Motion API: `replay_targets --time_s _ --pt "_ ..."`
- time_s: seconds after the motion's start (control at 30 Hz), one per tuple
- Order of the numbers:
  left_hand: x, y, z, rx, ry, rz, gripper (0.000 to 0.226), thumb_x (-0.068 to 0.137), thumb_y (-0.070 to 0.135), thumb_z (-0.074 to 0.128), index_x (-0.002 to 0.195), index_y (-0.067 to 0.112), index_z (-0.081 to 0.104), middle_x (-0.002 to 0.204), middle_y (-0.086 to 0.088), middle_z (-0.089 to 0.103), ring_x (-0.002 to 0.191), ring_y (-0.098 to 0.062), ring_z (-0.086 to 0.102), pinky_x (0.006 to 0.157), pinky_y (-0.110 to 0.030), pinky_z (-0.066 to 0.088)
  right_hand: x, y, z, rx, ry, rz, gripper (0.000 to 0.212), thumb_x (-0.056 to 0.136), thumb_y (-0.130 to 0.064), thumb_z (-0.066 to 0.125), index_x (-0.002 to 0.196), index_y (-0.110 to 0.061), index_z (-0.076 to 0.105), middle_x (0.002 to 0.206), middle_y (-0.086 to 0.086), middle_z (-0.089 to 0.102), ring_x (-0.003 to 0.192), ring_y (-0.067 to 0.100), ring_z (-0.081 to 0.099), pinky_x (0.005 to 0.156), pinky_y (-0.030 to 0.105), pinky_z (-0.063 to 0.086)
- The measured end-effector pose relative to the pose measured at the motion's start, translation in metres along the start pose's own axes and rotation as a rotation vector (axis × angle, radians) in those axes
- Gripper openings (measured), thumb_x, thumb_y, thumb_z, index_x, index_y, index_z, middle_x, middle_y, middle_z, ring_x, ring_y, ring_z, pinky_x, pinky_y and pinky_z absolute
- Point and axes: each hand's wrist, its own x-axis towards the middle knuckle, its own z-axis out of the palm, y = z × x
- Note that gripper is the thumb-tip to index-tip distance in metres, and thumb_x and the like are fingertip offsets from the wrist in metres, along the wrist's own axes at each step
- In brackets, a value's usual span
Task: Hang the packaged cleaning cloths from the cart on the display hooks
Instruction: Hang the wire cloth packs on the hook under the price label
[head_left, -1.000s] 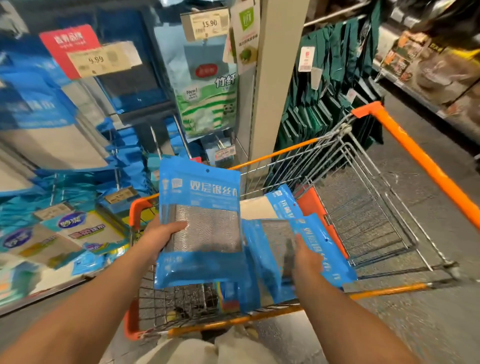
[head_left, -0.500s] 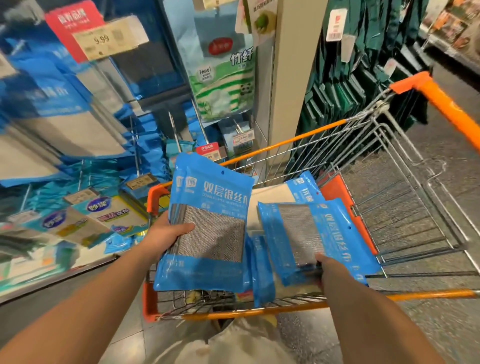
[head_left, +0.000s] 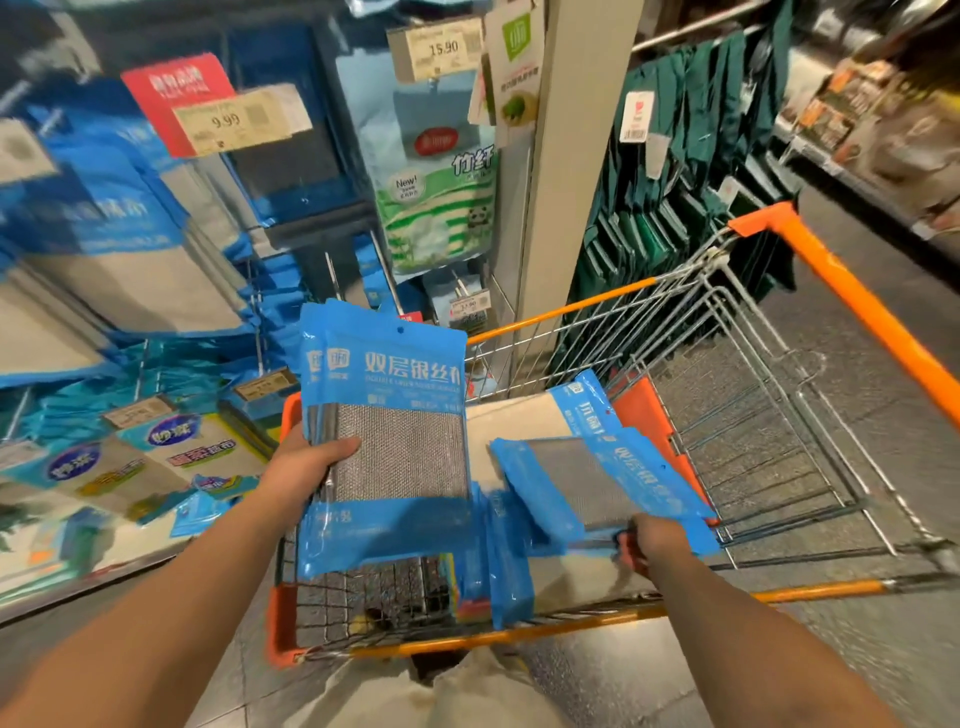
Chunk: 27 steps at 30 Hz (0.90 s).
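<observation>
- My left hand (head_left: 306, 462) is closed on the side of a small stack of cloth packs (head_left: 387, 441), thumb across the mesh window, held upright with the hang hole on top, I judge so it can slide onto a hook.
- I count at least two packs in that stack.
- My right hand (head_left: 649, 540) pinches the near edge of one more pack (head_left: 597, 483), lying flat over the cart (head_left: 857, 317).
- More packs lie beneath it; I cannot count them.
- Bare hooks (head_left: 332, 275) show on the display to the left.

Read "9.99" on a yellow price tag (head_left: 240, 120), "15.90" on another tag (head_left: 441, 49), "New!" on a green pack (head_left: 435, 208), "双层银丝布" on a blue pack (head_left: 395, 415).
</observation>
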Motion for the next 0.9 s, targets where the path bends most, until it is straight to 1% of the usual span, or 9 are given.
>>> replay_targets --time_s 0.1,0.23,0.33,0.4,0.47,0.57,0.7,0.83,0.9 --pt "-0.011 0.006 0.006 -0.067 0.022 0.009 0.089 0.047 0.046 0.090 0.128 0.037 0.054 0.146 -0.002 0.044 0.120 -0.026 0.055 0.101 -0.051 0.044 -0.024 -0.020 0.014 0.249 -0.062 -0.172 0.012 0.093 -0.020 0.054 0.085 -0.011 0.056 0.071 0.007 0.056 0.064 0.020 0.058 0.062 0.036 0.053" --pt "-0.024 0.005 0.005 -0.154 0.092 -0.032 0.082 0.056 0.035 0.087 0.130 0.026 0.052 0.122 -0.004 0.065 0.109 -0.030 0.061 0.101 -0.055 0.044 -0.056 -0.046 0.026 0.494 -0.171 -0.405 0.020 0.088 -0.006 0.053 0.070 -0.016 0.053 0.063 0.002 0.048 0.053 0.007 0.049 0.041 0.019 0.043" --pt "-0.030 0.001 -0.003 -0.177 0.162 -0.067 0.083 0.050 0.044 0.087 0.123 0.025 0.055 0.116 -0.007 0.067 0.105 -0.033 0.062 0.098 -0.055 0.046 -0.085 -0.062 0.039 0.552 -0.295 -0.494 0.009 0.079 -0.011 0.061 0.074 -0.012 0.054 0.067 0.006 0.052 0.060 0.015 0.053 0.057 0.028 0.045" --pt "-0.041 0.004 -0.012 -0.172 0.197 -0.063 0.067 0.067 0.035 0.083 0.125 0.019 0.054 0.115 -0.011 0.065 0.102 -0.034 0.061 0.094 -0.051 0.047 -0.105 -0.072 0.054 0.536 -0.409 -0.562 0.040 0.065 -0.018 0.073 0.097 0.000 0.057 0.092 0.020 0.052 0.086 0.029 0.053 0.080 0.042 0.043" --pt "-0.048 0.008 -0.022 -0.192 0.212 -0.054 0.050 0.078 0.024 0.076 0.123 0.017 0.053 0.111 -0.014 0.064 0.097 -0.034 0.061 0.090 -0.051 0.049 -0.128 -0.082 0.065 0.537 -0.551 -0.661 0.059 0.067 -0.014 0.070 0.118 0.006 0.051 0.108 0.025 0.052 0.098 0.033 0.053 0.089 0.047 0.042" --pt "-0.066 0.013 -0.049 -0.226 0.248 0.019 0.034 0.083 0.015 0.072 0.113 0.015 0.057 0.095 -0.010 0.065 0.088 -0.032 0.062 0.088 -0.051 0.049 -0.175 -0.096 0.087 0.480 -0.655 -0.711 0.047 0.073 -0.009 0.058 0.118 0.001 0.054 0.103 0.017 0.062 0.090 0.028 0.062 0.085 0.039 0.049" --pt "-0.096 0.016 -0.097 -0.312 0.366 0.078 0.024 0.085 0.002 0.066 0.104 0.012 0.057 0.082 -0.003 0.060 0.073 -0.020 0.057 0.067 -0.032 0.049 -0.226 -0.110 0.116 0.427 -0.744 -0.740 0.041 0.072 -0.012 0.056 0.112 -0.007 0.060 0.089 0.008 0.072 0.080 0.023 0.067 0.078 0.037 0.054" --pt "-0.126 0.001 -0.170 -0.316 0.414 0.094 0.026 0.080 0.009 0.073 0.101 0.007 0.059 0.080 -0.010 0.060 0.076 -0.024 0.055 0.065 -0.030 0.044 -0.274 -0.103 0.166 0.432 -0.788 -0.662 0.074 0.024 -0.028 0.088 0.093 -0.013 0.068 0.076 0.006 0.074 0.068 0.023 0.070 0.064 0.038 0.060" --pt "-0.143 -0.008 -0.204 -0.306 0.410 0.101 0.017 0.081 0.007 0.071 0.090 0.011 0.058 0.072 -0.005 0.055 0.071 -0.023 0.051 0.063 -0.030 0.041 -0.306 -0.089 0.198 0.364 -0.828 -0.630 0.063 0.028 -0.036 0.087 0.084 -0.012 0.070 0.068 0.005 0.073 0.060 0.021 0.070 0.056 0.034 0.059"
